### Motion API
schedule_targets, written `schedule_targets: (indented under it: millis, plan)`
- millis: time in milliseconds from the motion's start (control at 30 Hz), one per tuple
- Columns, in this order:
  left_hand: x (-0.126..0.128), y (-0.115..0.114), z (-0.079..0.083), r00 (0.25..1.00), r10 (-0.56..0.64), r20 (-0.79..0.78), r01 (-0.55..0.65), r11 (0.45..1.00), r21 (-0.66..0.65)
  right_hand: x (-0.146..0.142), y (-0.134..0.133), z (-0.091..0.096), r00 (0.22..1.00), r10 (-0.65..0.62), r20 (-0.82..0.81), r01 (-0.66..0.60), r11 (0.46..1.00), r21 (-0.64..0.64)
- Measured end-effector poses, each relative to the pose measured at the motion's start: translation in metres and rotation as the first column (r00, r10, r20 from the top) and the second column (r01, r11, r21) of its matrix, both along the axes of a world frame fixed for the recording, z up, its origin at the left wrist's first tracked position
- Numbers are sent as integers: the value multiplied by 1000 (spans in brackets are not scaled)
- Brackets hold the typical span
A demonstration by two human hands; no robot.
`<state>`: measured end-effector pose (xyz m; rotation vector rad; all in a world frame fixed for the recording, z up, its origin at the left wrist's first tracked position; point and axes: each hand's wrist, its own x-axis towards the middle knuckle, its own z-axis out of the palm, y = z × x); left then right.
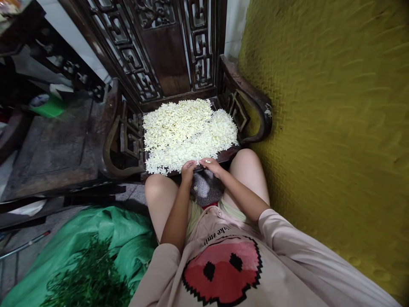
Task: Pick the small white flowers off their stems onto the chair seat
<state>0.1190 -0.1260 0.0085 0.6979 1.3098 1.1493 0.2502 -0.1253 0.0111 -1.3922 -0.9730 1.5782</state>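
Note:
A heap of small white flowers (187,132) covers the seat of a dark carved wooden chair (249,96) in front of me. My left hand (188,169) rests at the near edge of the heap, fingers curled down onto the flowers. Right beside it, my right hand (211,165) pinches a small white flower between its fingertips. Both hands meet over the chair's front edge, above a grey speckled cloth (206,189) lying between my knees.
A yellow textured wall (335,128) stands close on the right. A green sheet (105,243) with leafy green stems (92,277) lies on the floor at the lower left. A second dark wooden seat (54,145) stands to the left.

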Motion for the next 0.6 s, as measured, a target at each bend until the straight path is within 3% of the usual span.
schedule_targets:
  millis: [133, 333, 500, 600]
  plan:
    - [-7, 6, -5, 987, 159, 22, -157, 986, -58, 2, 1, -1, 998, -61, 5, 61, 998, -30]
    - [-22, 15, -4, 926, 370, 73, -367, 929, -47, 3, 3, 1, 992, -109, 59, 112, 993, -40]
    - [-38, 24, 4, 876, 474, 91, -464, 879, -111, 2, 2, -2, 993, -110, 41, 112, 993, -37]
    - [-48, 29, 8, 874, 473, 112, -462, 880, -110, 3, 1, -4, 993, -103, 56, 105, 994, -39]
